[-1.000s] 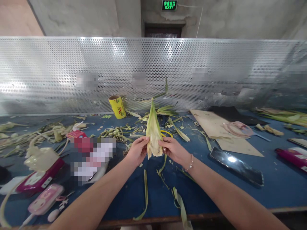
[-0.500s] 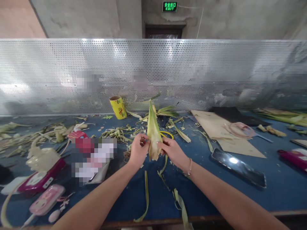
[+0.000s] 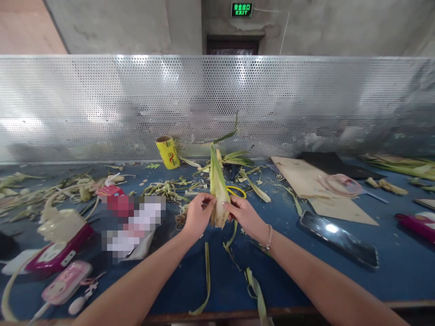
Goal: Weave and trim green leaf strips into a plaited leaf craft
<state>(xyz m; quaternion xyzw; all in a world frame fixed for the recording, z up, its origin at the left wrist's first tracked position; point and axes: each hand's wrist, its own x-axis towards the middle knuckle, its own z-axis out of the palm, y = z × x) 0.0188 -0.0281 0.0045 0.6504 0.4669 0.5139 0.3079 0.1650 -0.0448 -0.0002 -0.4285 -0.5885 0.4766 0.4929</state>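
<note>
Green husk (image 3: 217, 190), maybe corn, between both hands (image 3: 197, 216) (image 3: 244, 216)

The picture is bright, with even light from above. The metal screen (image 3: 306, 81) reflects it in white patches, strongest at the left. A small white glare sits on the phone (image 3: 353, 246) on the blue table (image 3: 394, 271). The exit sign (image 3: 241, 9) glows green. Shadows are soft and faint. The left hand (image 3: 197, 216), the right hand (image 3: 244, 216) and the leaf (image 3: 217, 190) between them are sharp. Toward the edges lines bend, and the right end of the screen is smeared.
</note>
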